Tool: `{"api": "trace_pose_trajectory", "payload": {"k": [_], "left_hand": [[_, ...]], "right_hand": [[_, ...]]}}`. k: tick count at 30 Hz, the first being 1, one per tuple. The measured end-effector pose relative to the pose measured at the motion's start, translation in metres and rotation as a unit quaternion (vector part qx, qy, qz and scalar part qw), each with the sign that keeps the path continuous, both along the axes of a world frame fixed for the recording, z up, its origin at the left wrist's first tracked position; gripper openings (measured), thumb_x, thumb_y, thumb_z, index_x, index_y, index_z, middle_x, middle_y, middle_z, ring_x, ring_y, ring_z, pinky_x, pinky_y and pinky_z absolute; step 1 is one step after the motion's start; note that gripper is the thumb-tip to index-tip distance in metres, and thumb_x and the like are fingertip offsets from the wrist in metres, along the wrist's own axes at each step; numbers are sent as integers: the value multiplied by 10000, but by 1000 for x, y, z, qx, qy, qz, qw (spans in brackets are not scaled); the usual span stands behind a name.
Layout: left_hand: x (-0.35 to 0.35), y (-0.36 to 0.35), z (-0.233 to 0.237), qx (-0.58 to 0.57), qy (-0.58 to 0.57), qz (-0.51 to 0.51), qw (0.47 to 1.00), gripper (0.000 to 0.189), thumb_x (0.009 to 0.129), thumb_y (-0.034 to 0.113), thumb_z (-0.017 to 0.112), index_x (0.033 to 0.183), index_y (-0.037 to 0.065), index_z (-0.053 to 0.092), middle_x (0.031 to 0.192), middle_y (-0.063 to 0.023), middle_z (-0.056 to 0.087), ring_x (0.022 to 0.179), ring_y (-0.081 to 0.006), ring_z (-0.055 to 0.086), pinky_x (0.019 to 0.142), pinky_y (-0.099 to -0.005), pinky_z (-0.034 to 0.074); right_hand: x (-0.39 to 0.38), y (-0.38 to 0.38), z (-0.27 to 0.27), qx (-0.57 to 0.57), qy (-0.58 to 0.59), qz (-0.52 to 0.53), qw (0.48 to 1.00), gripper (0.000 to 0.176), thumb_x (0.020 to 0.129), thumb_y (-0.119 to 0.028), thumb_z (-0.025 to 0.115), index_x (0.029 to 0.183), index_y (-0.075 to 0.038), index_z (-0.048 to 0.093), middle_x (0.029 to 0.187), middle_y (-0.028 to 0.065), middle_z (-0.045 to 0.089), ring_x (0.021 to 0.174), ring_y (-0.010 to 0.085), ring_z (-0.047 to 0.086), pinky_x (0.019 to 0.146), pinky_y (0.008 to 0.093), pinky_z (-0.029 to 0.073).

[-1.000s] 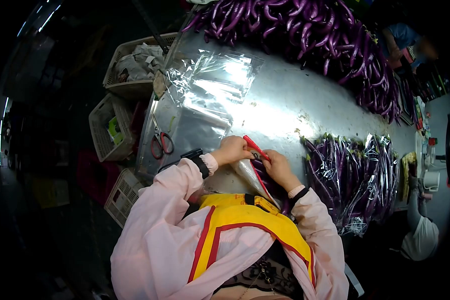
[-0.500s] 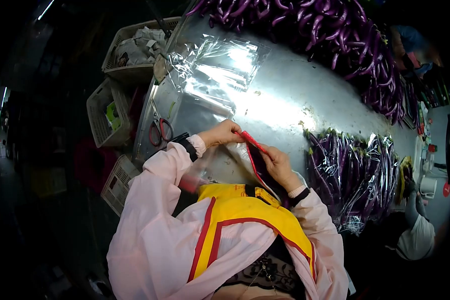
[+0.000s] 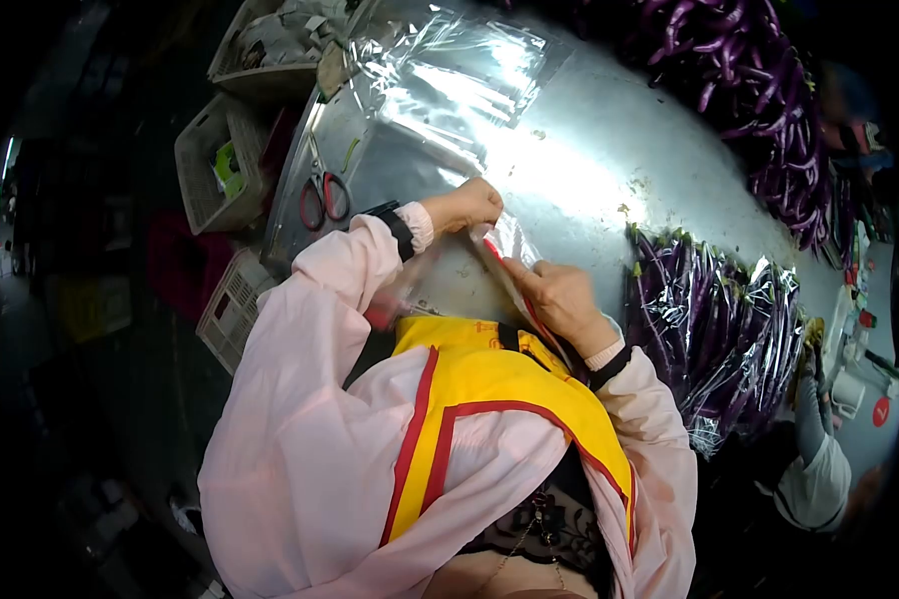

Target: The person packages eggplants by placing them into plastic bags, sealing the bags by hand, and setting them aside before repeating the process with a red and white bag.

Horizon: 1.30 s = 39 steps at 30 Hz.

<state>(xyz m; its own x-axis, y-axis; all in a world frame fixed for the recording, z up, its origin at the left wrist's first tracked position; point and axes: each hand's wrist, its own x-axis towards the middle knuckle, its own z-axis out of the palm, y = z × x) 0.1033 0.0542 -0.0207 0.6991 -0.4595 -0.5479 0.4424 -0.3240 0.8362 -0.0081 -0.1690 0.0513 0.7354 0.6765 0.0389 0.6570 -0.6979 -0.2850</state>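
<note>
A whitish, see-through plastic bag with a red edge (image 3: 510,240) is stretched between my two hands, close in front of the yellow apron. My left hand (image 3: 469,205) is closed at the bag's upper end, fingers pinched together. Lower down and to the right, my right hand (image 3: 561,299) grips the bag's side, its index finger pointing up along the red edge. What lies inside the bag is hidden. Red-handled scissors (image 3: 326,195) lie on the metal table (image 3: 569,170), left of my left hand. Flat clear plastic bags (image 3: 449,80) are spread beyond them.
Bagged purple eggplants (image 3: 709,329) stand in a row at right. A large heap of loose eggplants (image 3: 759,90) covers the far right. White plastic crates (image 3: 210,170) line the table's left side. At the right edge appears another person's sleeve (image 3: 817,479).
My left hand has drawn up over the bag's top, and the red edge has turned so the dark opening no longer shows. The view has shifted, moving table items upward.
</note>
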Motion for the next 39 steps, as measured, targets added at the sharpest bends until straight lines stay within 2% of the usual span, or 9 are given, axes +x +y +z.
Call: {"api": "trace_pose_trajectory", "payload": {"k": [4, 11, 13, 17, 20, 22, 25, 35, 39], "left_hand": [[5, 7, -11, -39, 24, -12, 999, 149, 840, 40, 636, 696, 31, 673, 655, 31, 593, 591, -58, 501, 525, -261, 384], [-16, 12, 5, -70, 108, 81, 988, 334, 858, 140, 718, 1125, -53, 668, 1047, -127, 694, 910, -180, 636, 800, -304, 517], [-26, 20, 6, 24, -155, -78, 985, 443, 830, 151, 753, 1201, -58, 633, 1134, -157, 679, 1027, -209, 630, 908, -329, 501], [-31, 23, 0, -6, -150, -47, 987, 533, 830, 146, 795, 1277, -56, 588, 1148, -119, 672, 1034, -144, 604, 923, -303, 493], [-44, 33, 20, 57, -328, -9, 943, 437, 784, 129, 805, 1160, -16, 636, 1039, -109, 646, 975, -215, 615, 871, -332, 505], [-48, 60, 27, 119, -513, -38, 849, 350, 697, 153, 837, 978, 50, 656, 944, -99, 584, 939, -317, 569, 865, -400, 474], [-56, 123, 39, 251, -560, -141, 777, 337, 684, 190, 839, 946, 96, 649, 972, -75, 602, 984, -302, 563, 876, -406, 453], [-50, 185, 6, 217, -478, -236, 818, 178, 736, 211, 813, 740, 89, 684, 907, -63, 622, 1020, -290, 552, 891, -414, 458], [-31, 176, 17, 102, -420, -160, 888, 112, 845, 133, 711, 847, 23, 692, 897, -110, 639, 810, -266, 605, 736, -371, 489]], "right_hand": [[0, -7, -6, 33, 28, 2, 999, 390, 944, -348, 624, 1318, -238, 637, 702, 71, 558, 587, 265, 603, 529, 395, 463], [-3, -7, 21, -2, 97, -10, 995, 602, 836, -478, 730, 1383, -266, 597, 811, 107, 624, 712, 296, 641, 682, 448, 483], [-8, -5, 21, -50, 126, -39, 990, 663, 809, -413, 760, 1430, -306, 551, 932, 120, 637, 912, 325, 638, 756, 525, 454], [-16, 3, 30, -97, 135, -70, 984, 680, 803, -323, 753, 1444, -342, 527, 1166, 179, 592, 1091, 380, 578, 856, 609, 432], [-25, 2, 19, -101, 22, -67, 992, 743, 763, -296, 767, 1457, -351, 507, 1364, 232, 471, 1158, 439, 526, 888, 634, 452], [-30, -1, 12, -85, 131, -107, 982, 829, 719, -330, 804, 1477, -360, 470, 1475, 254, 357, 1145, 473, 527, 894, 613, 490], [-28, -2, 13, -121, 170, -112, 971, 907, 681, -377, 842, 1494, -359, 441, 1493, 250, 347, 1123, 463, 537, 822, 586, 524], [-31, -6, -4, -131, 97, -85, 983, 901, 747, -250, 824, 1527, -353, 384, 1511, 224, 356, 1009, 399, 598, 766, 480, 562], [-33, -7, -3, -94, 92, -86, 988, 922, 750, -195, 815, 1536, -366, 364, 1489, 232, 385, 976, 390, 612, 767, 484, 561]]}}
